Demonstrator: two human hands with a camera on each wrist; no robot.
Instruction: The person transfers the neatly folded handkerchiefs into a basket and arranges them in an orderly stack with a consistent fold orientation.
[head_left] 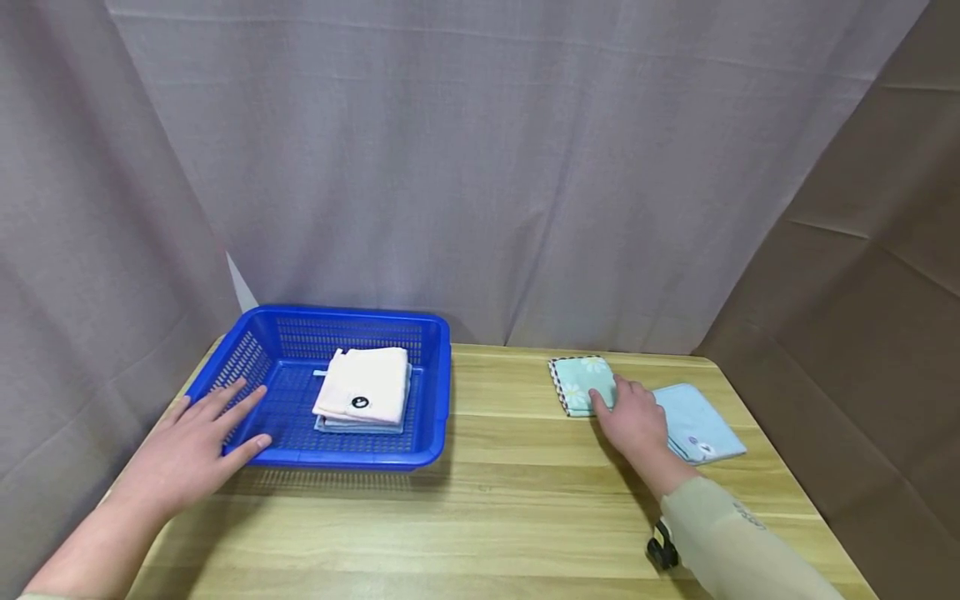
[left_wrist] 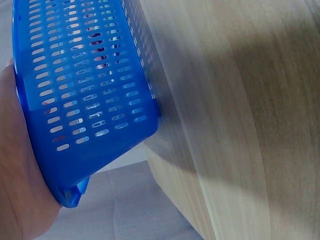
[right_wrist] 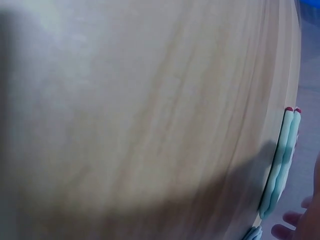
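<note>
My left hand (head_left: 187, 450) lies over the front left corner of a blue plastic basket (head_left: 442, 417), its fingers spread over the rim. Inside the basket, a folded white washcloth (head_left: 375, 379) with a small black round mark sits on a folded light blue one (head_left: 360, 429). At the right, my right hand (head_left: 637, 417) reaches over a folded mint-green washcloth (head_left: 581, 383) with daisies and a checked edge. Its thumb and fingers are apart at the cloth's near right corner. Just beyond that hand is a folded pale blue washcloth (head_left: 701, 417), partly covered by it.
Everything stands on a wooden table (head_left: 495, 517). A grey curtain (head_left: 510, 183) hangs behind it, and a brown cloth wall (head_left: 862, 333) borders the right side. A black strap piece (head_left: 662, 550) hangs below the right sleeve.
</note>
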